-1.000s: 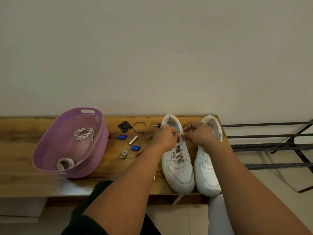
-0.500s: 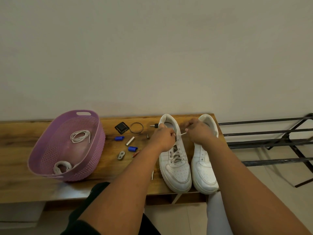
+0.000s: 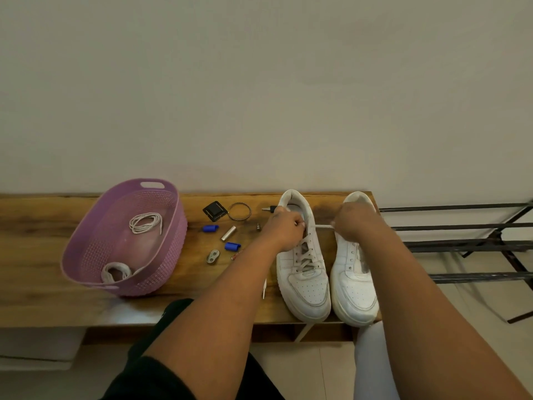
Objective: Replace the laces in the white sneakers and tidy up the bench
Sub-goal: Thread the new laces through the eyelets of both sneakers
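Single view, head-worn wide-angle camera. We look forward and down from above the person's own forearms, which enter from the bottom edge and reach away from us. The left grip (image 3: 284, 228) and right grip (image 3: 350, 219) lie just below mid-frame, near the lens; the table (image 3: 43, 298) runs crosswise beneath and to the left of them, its far edge against a plain wall (image 3: 259, 82) that fills the upper half beyond the grips. Straight lines bow toward the frame edges. No second view shares this scene.
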